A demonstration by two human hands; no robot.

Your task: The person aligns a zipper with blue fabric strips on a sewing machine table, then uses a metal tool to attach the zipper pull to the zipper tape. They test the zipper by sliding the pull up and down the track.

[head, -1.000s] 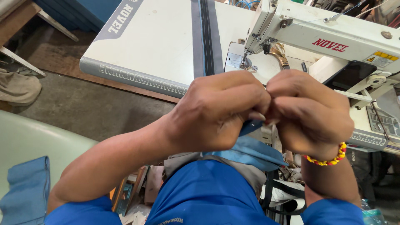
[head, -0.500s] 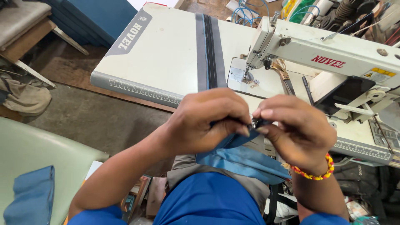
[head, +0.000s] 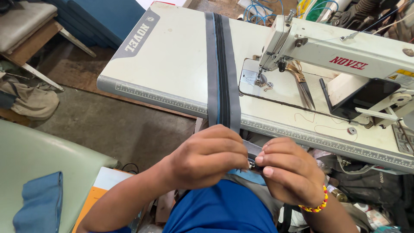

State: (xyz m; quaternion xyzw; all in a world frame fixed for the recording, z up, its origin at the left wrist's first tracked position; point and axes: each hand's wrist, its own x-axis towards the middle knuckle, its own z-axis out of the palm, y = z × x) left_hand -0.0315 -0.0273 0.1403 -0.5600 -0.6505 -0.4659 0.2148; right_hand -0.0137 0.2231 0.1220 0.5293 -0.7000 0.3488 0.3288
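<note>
A long grey zipper tape with a black centre line and a blue edge lies across the white sewing table and hangs over its front edge into my lap. My left hand grips the near end of the tape. My right hand, with a beaded bracelet on the wrist, pinches a small metal slider between thumb and forefinger at that same end. Both hands sit close together below the table edge, above my blue clothing.
A white sewing machine stands at the right of the table, with scissors and a dark phone by it. A pale green seat with a folded blue cloth is at the left. Clutter lies under the table's right side.
The view has tilted down and back, so the zipper tape on the table now shows. My hands have dropped lower and parted slightly, which exposes the slider between them.
</note>
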